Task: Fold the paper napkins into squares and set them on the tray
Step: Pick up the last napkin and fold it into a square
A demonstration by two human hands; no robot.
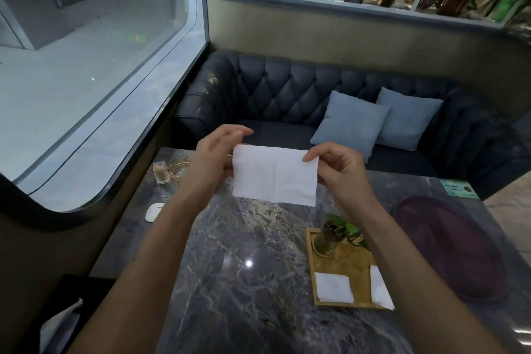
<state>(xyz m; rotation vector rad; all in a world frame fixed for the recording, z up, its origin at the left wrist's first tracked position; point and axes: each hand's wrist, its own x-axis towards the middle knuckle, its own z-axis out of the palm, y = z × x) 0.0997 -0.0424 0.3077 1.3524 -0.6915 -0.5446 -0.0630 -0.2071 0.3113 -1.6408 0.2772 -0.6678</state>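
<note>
head view: left hand (pixel 214 152) and right hand (pixel 334 165) pinching napkin (pixel 274 175) edges, held over table (pixel 244 238). advising: be matching corners w/ centre crease before pressing; tray (pixel 355 253) holding 2 squares already.

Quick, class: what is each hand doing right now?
Left hand: fingers closed on the napkin's left edge.
Right hand: fingers pinching its top right corner.

Both forearms are bare from the lower frame edge up to the wrists, with no sleeve showing on either, and the left hand (pixel 215 152) and right hand (pixel 339 169) are equally bare, slender-fingered, with short nails and with no ring, watch, band or glove.
</note>
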